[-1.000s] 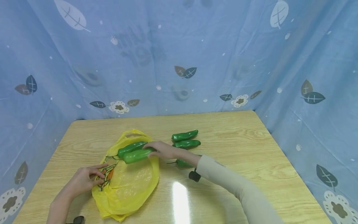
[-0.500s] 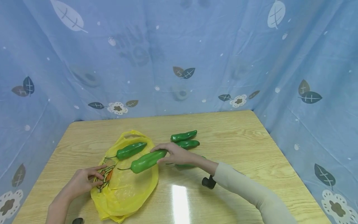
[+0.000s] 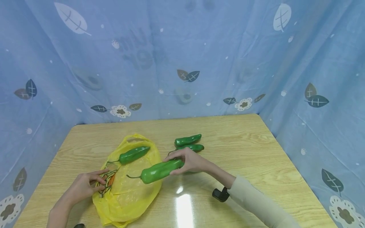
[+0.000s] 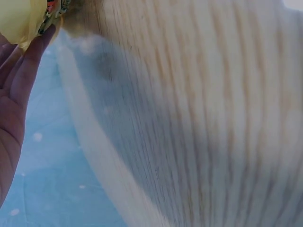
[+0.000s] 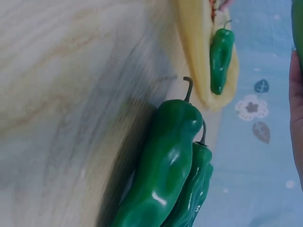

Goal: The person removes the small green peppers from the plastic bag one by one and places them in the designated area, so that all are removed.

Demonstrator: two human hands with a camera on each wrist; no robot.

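Yellow bag (image 3: 131, 202) with one green pepper (image 3: 134, 155) inside, left fingers (image 3: 99, 172) pinching its edge, right fingers (image 3: 176, 154) gripping another pepper (image 3: 158, 172)

Right arm (image 3: 255, 197) outstretched, fingers (image 3: 178, 154) curled

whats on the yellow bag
A green pepper, plus an orange-and-black patch by the left hand. Whatever lies beneath the hand and pepper is covered.
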